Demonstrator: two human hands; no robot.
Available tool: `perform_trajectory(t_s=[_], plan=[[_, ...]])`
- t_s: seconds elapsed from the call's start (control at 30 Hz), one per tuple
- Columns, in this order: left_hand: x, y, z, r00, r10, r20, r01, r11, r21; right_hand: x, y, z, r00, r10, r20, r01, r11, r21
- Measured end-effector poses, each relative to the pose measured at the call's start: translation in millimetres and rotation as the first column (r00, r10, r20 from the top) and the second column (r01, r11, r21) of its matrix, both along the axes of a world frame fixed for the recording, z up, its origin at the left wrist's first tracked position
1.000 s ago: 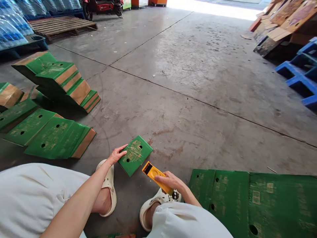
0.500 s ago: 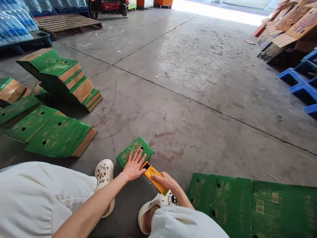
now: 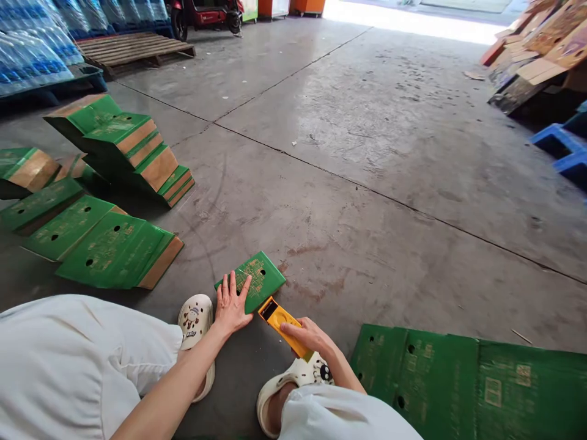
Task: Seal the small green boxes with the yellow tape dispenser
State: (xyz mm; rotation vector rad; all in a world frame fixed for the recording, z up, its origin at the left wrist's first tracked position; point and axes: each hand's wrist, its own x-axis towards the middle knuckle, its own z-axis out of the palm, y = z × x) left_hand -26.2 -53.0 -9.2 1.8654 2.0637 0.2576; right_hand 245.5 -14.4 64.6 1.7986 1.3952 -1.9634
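A small green carton (image 3: 262,284) with a dark round hole and pale print lies on the concrete floor in front of my feet. Spread fingers of my left hand (image 3: 233,305) rest on its near left end. My right hand (image 3: 308,337) grips a yellow hand-held tool (image 3: 280,319), thumb on top. A dark opening shows at the tool's far end, close to the carton's near right edge; whether they touch I cannot tell. The tool's exact kind is not clear.
Stepped stacks of green cartons (image 3: 120,250) stand at the left, and flat green cardboard (image 3: 440,373) lies at the lower right. Farther off are a wooden pallet (image 3: 137,49), wrapped bottles (image 3: 32,58), a red scooter (image 3: 206,13), leaning cardboard (image 3: 541,67) and a blue pallet (image 3: 557,137).
My left hand has slid left across the carton toward its near left end, uncovering more of its top. The yellow tool has shifted slightly left in the view.
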Motion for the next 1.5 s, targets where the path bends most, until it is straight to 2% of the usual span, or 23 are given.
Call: perform_trajectory(t_s=[0.17,0.23,0.3,0.4,0.53,0.63,0.73,0.83,0.93,1.03,1.13,1.27,1.5], plan=[[-45.8,34.5,19.3,0.986,0.033,0.166,-0.013,0.993,-0.118,-15.3,17.9,17.0,0.989,0.054,-0.139,-0.051,0.998,0.027],[-71.7,58.2,32.1,0.953,0.077,0.292,-0.035,0.989,-0.146,-35.7,35.0,25.0,0.977,0.07,-0.201,-0.065,0.997,0.03],[-93.3,80.1,44.5,0.921,0.119,0.37,-0.082,0.99,-0.114,-64.6,56.3,33.8,0.963,0.087,-0.255,-0.076,0.996,0.053],[-106.9,95.9,53.5,0.945,0.108,0.309,-0.093,0.994,-0.063,-109.8,85.3,45.1,0.962,0.093,-0.256,-0.069,0.992,0.102],[-93.9,83.9,39.2,0.994,0.084,0.076,-0.08,0.995,-0.054,-139.0,100.2,46.8,0.976,0.073,-0.203,-0.038,0.985,0.168],[-79.3,69.6,26.2,0.994,0.102,-0.038,-0.101,0.995,0.015,-138.5,97.5,40.6,0.979,0.079,-0.19,-0.042,0.981,0.189],[-73.2,64.3,24.7,0.989,0.115,-0.089,-0.109,0.992,0.069,-134.4,92.0,35.9,0.979,0.076,-0.191,-0.04,0.983,0.182],[-76.0,68.0,29.6,0.993,0.063,-0.097,-0.06,0.997,0.039,-124.3,83.9,33.0,0.974,0.072,-0.216,-0.031,0.982,0.189],[-82.1,74.6,32.6,0.995,0.017,-0.103,-0.017,1.0,0.0,-99.0,68.9,29.0,0.972,0.081,-0.222,-0.042,0.983,0.177],[-85.9,79.2,32.5,0.992,0.03,-0.122,-0.033,0.999,-0.022,-67.5,48.4,22.9,0.982,0.093,-0.165,-0.069,0.987,0.146],[-86.4,81.1,33.0,0.99,0.032,-0.139,-0.037,0.999,-0.033,-51.1,34.0,15.9,0.99,0.079,-0.117,-0.063,0.989,0.135],[-84.6,81.5,39.3,0.986,0.014,-0.166,-0.025,0.998,-0.063,-58.3,37.1,6.2,0.992,0.011,-0.124,-0.003,0.997,0.071],[-79.7,85.8,47.7,0.962,0.008,-0.274,-0.048,0.989,-0.137,-95.0,63.3,-8.5,0.987,-0.056,-0.148,0.061,0.998,0.031]])
